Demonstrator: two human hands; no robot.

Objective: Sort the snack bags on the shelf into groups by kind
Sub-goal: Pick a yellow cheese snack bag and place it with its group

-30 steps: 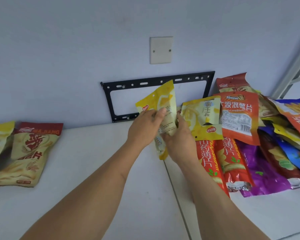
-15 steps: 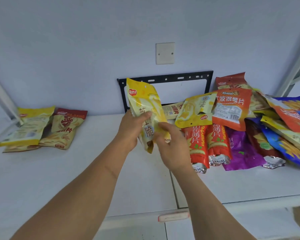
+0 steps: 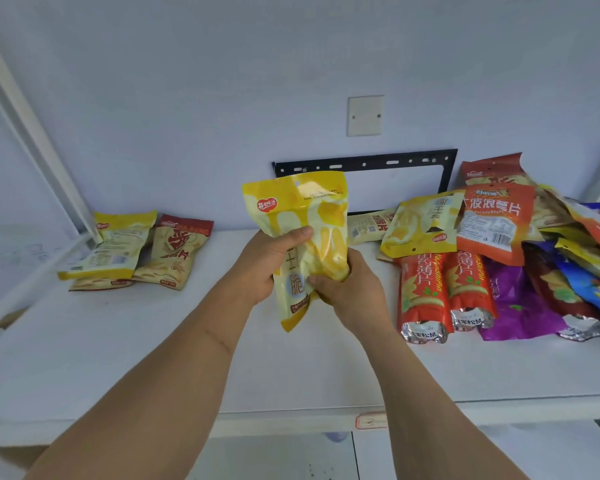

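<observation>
Both the left hand and right hand grip a yellow snack bag mid-sort; it likely belongs with the matching yellow bag at the shelf's left.

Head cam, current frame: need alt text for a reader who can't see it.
Both hands, left hand and right hand, grip a yellow snack bag upright above a white shelf. A small group of yellow and beige bags lies at the left, and a mixed pile of red, orange, purple and blue bags lies at the right, below a black wall bracket.
</observation>
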